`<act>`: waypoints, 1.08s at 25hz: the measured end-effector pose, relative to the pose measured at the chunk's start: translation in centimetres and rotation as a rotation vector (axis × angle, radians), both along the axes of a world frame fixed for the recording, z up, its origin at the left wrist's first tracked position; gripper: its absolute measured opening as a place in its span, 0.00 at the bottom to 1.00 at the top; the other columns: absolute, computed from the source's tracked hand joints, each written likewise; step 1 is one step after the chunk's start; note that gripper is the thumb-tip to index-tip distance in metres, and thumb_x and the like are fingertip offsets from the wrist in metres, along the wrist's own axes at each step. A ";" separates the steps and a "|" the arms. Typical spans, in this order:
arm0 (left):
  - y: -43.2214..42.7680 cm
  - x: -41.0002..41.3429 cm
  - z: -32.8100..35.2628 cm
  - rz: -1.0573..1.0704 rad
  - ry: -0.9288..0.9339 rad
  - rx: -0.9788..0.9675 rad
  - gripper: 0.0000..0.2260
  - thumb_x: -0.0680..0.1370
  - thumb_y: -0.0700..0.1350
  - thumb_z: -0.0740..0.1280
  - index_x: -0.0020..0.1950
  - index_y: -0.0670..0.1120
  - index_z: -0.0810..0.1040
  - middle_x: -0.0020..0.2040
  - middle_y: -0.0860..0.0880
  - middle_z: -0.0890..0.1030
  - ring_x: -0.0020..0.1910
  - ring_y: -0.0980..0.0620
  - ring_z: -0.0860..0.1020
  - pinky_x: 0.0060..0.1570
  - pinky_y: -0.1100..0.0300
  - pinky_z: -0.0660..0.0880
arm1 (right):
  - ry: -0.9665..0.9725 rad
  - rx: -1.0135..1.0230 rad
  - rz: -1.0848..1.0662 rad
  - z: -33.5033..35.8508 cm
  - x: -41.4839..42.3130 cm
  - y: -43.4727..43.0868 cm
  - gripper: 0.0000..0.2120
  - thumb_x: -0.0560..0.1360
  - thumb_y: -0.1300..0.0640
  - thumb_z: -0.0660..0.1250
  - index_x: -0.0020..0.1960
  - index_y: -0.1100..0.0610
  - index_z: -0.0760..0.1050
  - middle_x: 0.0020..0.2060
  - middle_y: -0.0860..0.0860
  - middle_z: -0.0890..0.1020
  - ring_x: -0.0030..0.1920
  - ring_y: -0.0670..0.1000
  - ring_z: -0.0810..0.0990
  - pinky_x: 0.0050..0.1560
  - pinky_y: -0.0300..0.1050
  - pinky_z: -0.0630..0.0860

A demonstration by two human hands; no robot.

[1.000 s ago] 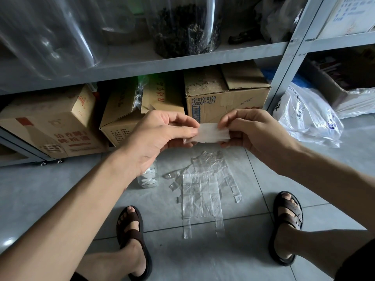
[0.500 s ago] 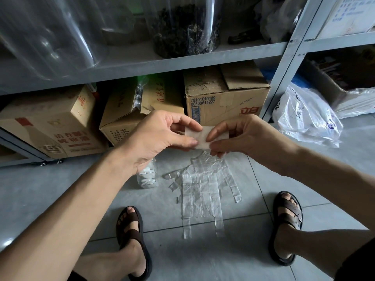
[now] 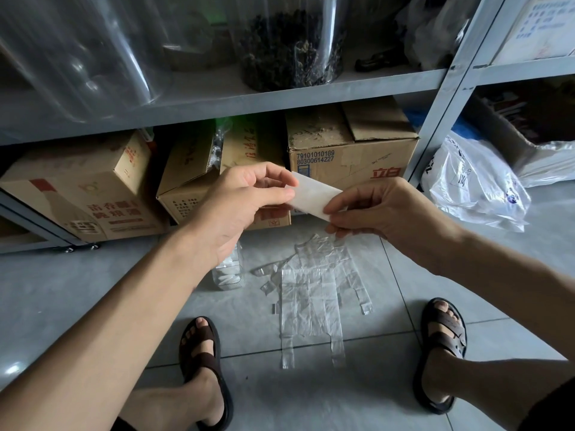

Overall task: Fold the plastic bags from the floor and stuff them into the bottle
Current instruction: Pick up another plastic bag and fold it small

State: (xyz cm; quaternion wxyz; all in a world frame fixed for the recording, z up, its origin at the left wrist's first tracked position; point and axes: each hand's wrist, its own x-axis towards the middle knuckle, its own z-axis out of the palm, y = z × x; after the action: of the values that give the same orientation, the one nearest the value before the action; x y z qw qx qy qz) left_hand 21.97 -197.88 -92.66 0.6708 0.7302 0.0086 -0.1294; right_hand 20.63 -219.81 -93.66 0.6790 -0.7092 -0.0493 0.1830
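A folded white plastic bag, a small flat strip, is held in the air between both hands. My left hand pinches its left end between thumb and fingers. My right hand pinches its right end. Below, several clear plastic bags lie flattened on the grey tiled floor between my feet. A clear plastic bottle with folded white bags inside stands on the floor, partly hidden behind my left wrist.
Grey metal shelving stands ahead, with cardboard boxes beneath and large clear jars on top. A crumpled white plastic bag lies at the right by the shelf post. My sandalled feet flank the floor bags.
The hands came together over the strip half a second ago, then drew apart again. The strip now tilts, its right end lower, and my right hand grips it from below.
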 end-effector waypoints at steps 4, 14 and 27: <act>-0.6 -0.2 -0.1 -0.058 -0.037 0.091 0.09 0.74 0.32 0.72 0.46 0.46 0.84 0.45 0.45 0.85 0.45 0.53 0.82 0.53 0.56 0.79 | -0.001 0.020 0.021 -0.2 -0.1 0.0 0.07 0.71 0.71 0.71 0.46 0.62 0.82 0.40 0.58 0.85 0.39 0.52 0.85 0.45 0.38 0.81; -0.8 -0.4 -0.4 -0.207 -0.057 0.244 0.23 0.66 0.37 0.72 0.58 0.51 0.74 0.46 0.45 0.86 0.43 0.44 0.80 0.53 0.46 0.75 | -0.049 -0.178 0.004 -1.1 0.3 0.1 0.08 0.74 0.65 0.71 0.53 0.60 0.84 0.46 0.58 0.86 0.41 0.49 0.80 0.43 0.40 0.76; -1.6 -1.0 -0.8 -0.056 0.046 0.209 0.11 0.70 0.44 0.78 0.50 0.44 0.84 0.46 0.46 0.87 0.50 0.46 0.85 0.59 0.47 0.78 | 0.137 0.137 -0.165 -0.4 -0.3 1.0 0.04 0.73 0.70 0.70 0.43 0.62 0.79 0.37 0.56 0.84 0.39 0.51 0.84 0.42 0.40 0.82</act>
State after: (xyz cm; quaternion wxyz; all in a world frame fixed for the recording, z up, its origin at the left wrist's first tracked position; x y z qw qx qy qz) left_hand 20.93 -199.47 -93.43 0.5865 0.7931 0.0171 -0.1631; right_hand 20.33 -218.84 -94.09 0.7402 -0.6489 0.0431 0.1707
